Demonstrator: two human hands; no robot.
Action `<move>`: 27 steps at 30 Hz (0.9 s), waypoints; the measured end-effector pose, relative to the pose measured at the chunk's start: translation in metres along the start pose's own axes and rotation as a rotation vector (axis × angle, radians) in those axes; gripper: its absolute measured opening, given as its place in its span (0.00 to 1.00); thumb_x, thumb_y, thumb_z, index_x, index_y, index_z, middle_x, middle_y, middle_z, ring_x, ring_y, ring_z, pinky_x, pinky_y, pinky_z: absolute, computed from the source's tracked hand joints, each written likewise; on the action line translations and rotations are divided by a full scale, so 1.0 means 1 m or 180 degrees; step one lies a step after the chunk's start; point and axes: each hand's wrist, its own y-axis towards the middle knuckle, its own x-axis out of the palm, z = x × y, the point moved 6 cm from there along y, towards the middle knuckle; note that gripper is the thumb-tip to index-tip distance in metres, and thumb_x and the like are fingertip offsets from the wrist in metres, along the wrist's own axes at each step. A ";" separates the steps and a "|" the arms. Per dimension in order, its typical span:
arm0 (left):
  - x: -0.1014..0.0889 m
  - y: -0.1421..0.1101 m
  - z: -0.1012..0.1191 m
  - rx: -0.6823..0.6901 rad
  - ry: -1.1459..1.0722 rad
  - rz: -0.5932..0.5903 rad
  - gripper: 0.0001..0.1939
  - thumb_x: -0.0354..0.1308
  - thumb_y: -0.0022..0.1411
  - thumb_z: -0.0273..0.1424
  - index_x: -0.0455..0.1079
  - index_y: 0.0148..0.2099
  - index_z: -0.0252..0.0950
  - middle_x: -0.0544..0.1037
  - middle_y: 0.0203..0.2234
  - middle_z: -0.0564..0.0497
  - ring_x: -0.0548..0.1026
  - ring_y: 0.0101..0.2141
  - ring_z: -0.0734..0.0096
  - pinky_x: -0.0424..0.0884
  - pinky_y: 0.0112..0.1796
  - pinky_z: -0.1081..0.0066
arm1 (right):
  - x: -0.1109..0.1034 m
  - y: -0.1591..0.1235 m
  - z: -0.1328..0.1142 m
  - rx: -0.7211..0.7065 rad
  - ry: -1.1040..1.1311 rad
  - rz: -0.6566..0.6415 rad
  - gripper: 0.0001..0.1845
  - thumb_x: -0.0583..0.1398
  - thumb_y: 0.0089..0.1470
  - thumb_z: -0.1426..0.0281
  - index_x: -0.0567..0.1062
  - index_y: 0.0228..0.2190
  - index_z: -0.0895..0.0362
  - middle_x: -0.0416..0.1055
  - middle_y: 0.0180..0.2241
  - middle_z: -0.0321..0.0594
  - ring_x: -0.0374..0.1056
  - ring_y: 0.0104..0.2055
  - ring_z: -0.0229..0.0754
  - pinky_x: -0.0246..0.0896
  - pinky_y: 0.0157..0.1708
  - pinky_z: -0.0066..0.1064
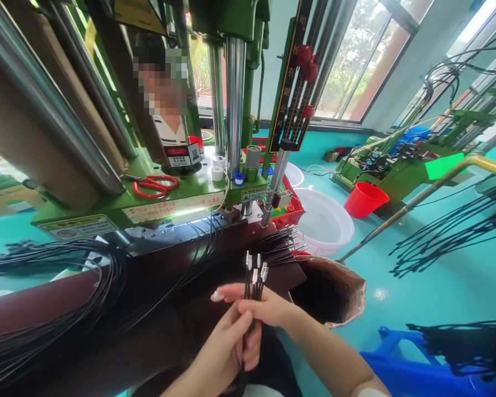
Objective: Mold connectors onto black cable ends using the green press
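Observation:
Both hands hold one small bundle of black cables (253, 286) upright, their metal connector tips (256, 267) pointing up. My left hand (225, 353) wraps round the bundle from below. My right hand (264, 307) pinches it higher up, index finger stretched to the left. The hands sit low in the middle, in front of a dark brown bench edge (66, 309). More black cables (281, 245) with bare tips lie fanned on the bench just above the hands.
A green press machine (182, 198) with steel columns stands behind the bench; red scissors (155, 186) lie on it. Another person sits behind it. A brown bag (339, 298) opens at right. White basins (328, 220), a red bucket (366, 199) and cable bundles (450, 231) are on the teal floor.

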 end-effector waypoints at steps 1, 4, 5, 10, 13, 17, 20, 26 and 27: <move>0.001 0.003 -0.006 -0.0032 -0.0099 0.0083 0.20 0.58 0.49 0.47 0.60 0.36 0.39 0.59 0.11 0.62 0.52 0.10 0.84 0.51 0.12 0.80 | -0.007 0.005 -0.005 -0.0091 0.0258 0.0117 0.24 0.59 0.49 0.62 0.68 0.48 0.53 0.67 0.48 0.42 0.65 0.48 0.44 0.55 0.50 0.40; 0.004 0.012 -0.015 -0.0050 0.0138 0.0175 0.17 0.53 0.54 0.47 0.60 0.35 0.38 0.54 0.08 0.63 0.45 0.09 0.85 0.44 0.10 0.81 | -0.031 0.023 -0.029 -0.0324 0.0801 0.0493 0.23 0.56 0.52 0.61 0.65 0.49 0.52 0.68 0.48 0.42 0.65 0.48 0.43 0.52 0.52 0.42; 0.004 0.015 -0.016 -0.0008 0.0287 0.0193 0.17 0.52 0.55 0.46 0.60 0.34 0.37 0.55 0.08 0.63 0.46 0.09 0.85 0.45 0.10 0.81 | -0.036 0.028 -0.037 -0.0296 0.0731 0.0464 0.21 0.55 0.53 0.61 0.65 0.49 0.53 0.68 0.48 0.43 0.65 0.48 0.43 0.51 0.53 0.42; 0.002 0.028 -0.007 0.0289 0.0512 0.0389 0.19 0.49 0.56 0.46 0.63 0.33 0.33 0.63 0.12 0.58 0.57 0.10 0.82 0.54 0.13 0.78 | -0.032 0.035 -0.059 0.0028 -0.0583 -0.0422 0.21 0.52 0.56 0.61 0.68 0.48 0.58 0.68 0.47 0.46 0.65 0.48 0.44 0.48 0.54 0.42; 0.003 0.034 0.001 0.0362 0.0316 0.0403 0.20 0.50 0.56 0.46 0.64 0.34 0.32 0.65 0.14 0.56 0.61 0.12 0.79 0.58 0.15 0.75 | -0.027 0.028 -0.059 -0.0045 -0.1072 -0.0770 0.24 0.51 0.57 0.60 0.63 0.53 0.55 0.62 0.53 0.45 0.57 0.55 0.43 0.46 0.55 0.41; 0.006 0.041 0.002 0.0224 0.0117 0.0343 0.18 0.54 0.54 0.43 0.65 0.34 0.31 0.67 0.17 0.53 0.64 0.15 0.78 0.61 0.18 0.74 | -0.027 0.022 -0.051 0.0059 -0.1506 -0.1075 0.30 0.51 0.56 0.59 0.53 0.58 0.54 0.53 0.58 0.47 0.50 0.59 0.43 0.45 0.56 0.39; -0.001 0.044 0.005 0.0294 -0.0075 0.0407 0.16 0.57 0.52 0.41 0.64 0.33 0.32 0.63 0.16 0.57 0.58 0.14 0.83 0.53 0.15 0.78 | -0.032 0.028 -0.042 0.0206 -0.1982 -0.1265 0.36 0.54 0.54 0.60 0.45 0.60 0.54 0.50 0.59 0.48 0.51 0.58 0.45 0.51 0.53 0.38; -0.040 0.045 0.025 0.0756 -0.0271 0.0815 0.14 0.61 0.50 0.37 0.64 0.32 0.32 0.59 0.15 0.60 0.53 0.14 0.86 0.47 0.15 0.80 | -0.090 0.096 -0.051 -0.0257 -0.4269 0.0841 0.22 0.47 0.57 0.72 0.59 0.54 0.59 0.61 0.52 0.47 0.56 0.55 0.40 0.48 0.54 0.34; -0.044 0.044 0.026 0.0769 -0.0286 0.0845 0.14 0.60 0.50 0.37 0.64 0.32 0.32 0.60 0.15 0.59 0.55 0.15 0.86 0.48 0.15 0.79 | -0.097 0.108 -0.050 -0.0149 -0.4839 0.1055 0.21 0.48 0.55 0.75 0.62 0.51 0.61 0.63 0.51 0.47 0.56 0.54 0.41 0.48 0.53 0.34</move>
